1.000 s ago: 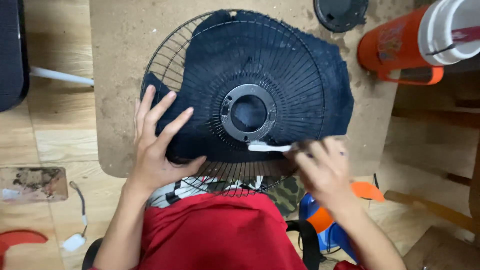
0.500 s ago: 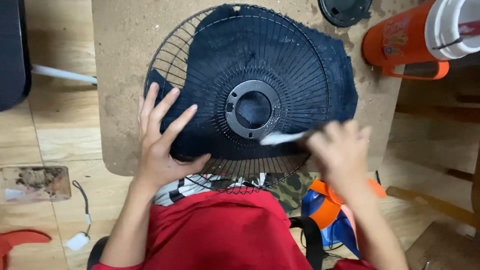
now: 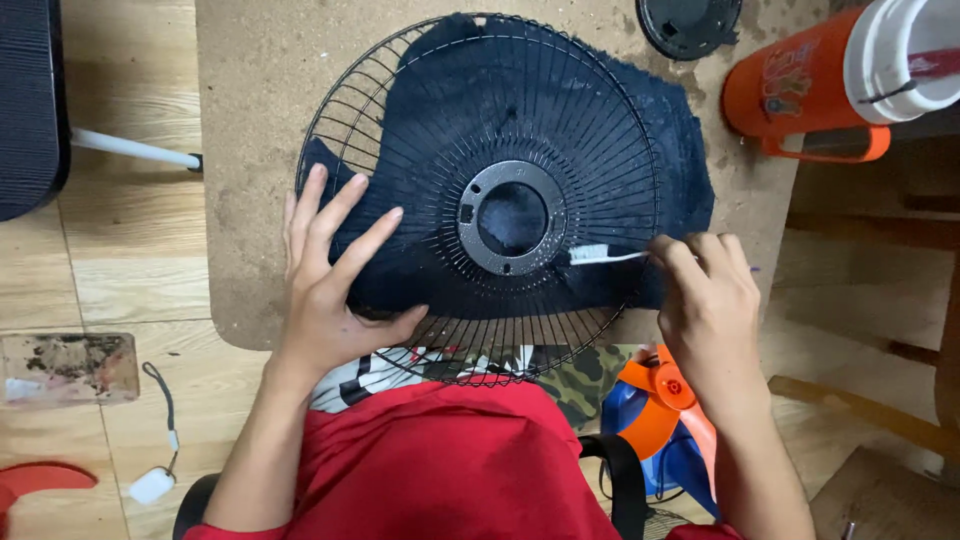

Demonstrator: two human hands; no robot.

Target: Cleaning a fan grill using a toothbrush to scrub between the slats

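Note:
A round black wire fan grille [image 3: 480, 190] lies on a dark blue cloth [image 3: 660, 130] on a brown board. My left hand [image 3: 335, 270] presses flat on the grille's left side, fingers spread. In my right hand [image 3: 705, 300] I grip a white toothbrush [image 3: 600, 256]. Its bristle end rests on the wires just right of the grille's grey centre ring [image 3: 512, 218].
An orange jug with a white lid [image 3: 830, 80] lies at the upper right, a black round cap [image 3: 690, 25] at the top. An orange and blue fan part [image 3: 655, 410] sits under my right wrist. A dark chair edge [image 3: 30, 100] stands at left. The board [image 3: 250, 150] sits on wooden flooring.
The toothbrush has moved from below the centre ring up and right along the wires to its right side. My left hand has stayed pressed on the grille.

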